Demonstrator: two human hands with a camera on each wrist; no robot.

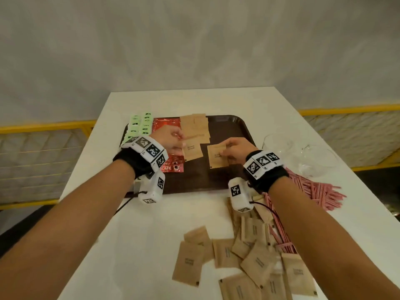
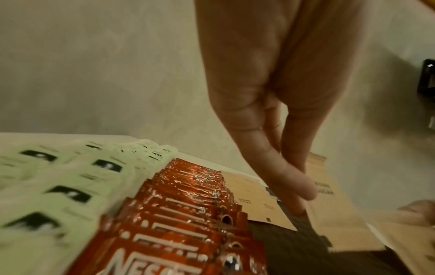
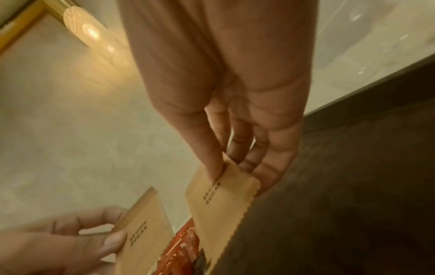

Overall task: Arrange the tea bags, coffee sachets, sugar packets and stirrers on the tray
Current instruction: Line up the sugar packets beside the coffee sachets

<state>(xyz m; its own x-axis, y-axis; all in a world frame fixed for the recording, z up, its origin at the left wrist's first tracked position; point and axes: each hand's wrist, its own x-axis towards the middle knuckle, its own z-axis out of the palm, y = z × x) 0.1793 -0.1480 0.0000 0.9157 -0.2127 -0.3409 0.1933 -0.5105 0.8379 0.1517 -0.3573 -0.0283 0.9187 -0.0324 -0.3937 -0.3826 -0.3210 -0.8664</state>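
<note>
Head view: both hands work over the brown tray (image 1: pixel 229 126), each pinching one brown sugar packet; the left hand (image 1: pixel 171 141) holds its sugar packet (image 1: pixel 192 151) beside the red coffee sachets (image 1: pixel 166 124), the right hand (image 1: pixel 236 151) holds a second packet (image 1: pixel 217 156) just beside the first. Green tea bags (image 1: pixel 139 126) overhang the tray's far left rim, so a nudge from the left wrist would likely tip them onto the worktop (image 1: pixel 138 234). The tray's right half is bare, open room for more rows. Loose packets (image 1: pixel 249 258) and pink stirrers (image 1: pixel 313 191) lie by the right forearm; a sweep of that arm could scatter them, and the glass bowls (image 1: pixel 303 156) sit near the worktop's right edge. Left wrist view: fingers (image 2: pixel 294 178) closed flat on the packet, close over the overlapped sachet row (image 2: pixel 188 214); dragging back could ruffle that row. Right wrist view: thumb and fingers (image 3: pixel 214 158) pinch the packet's (image 3: pixel 219 204) top edge only, a thin grip, so it may swing or land crooked over the sachets.
</note>
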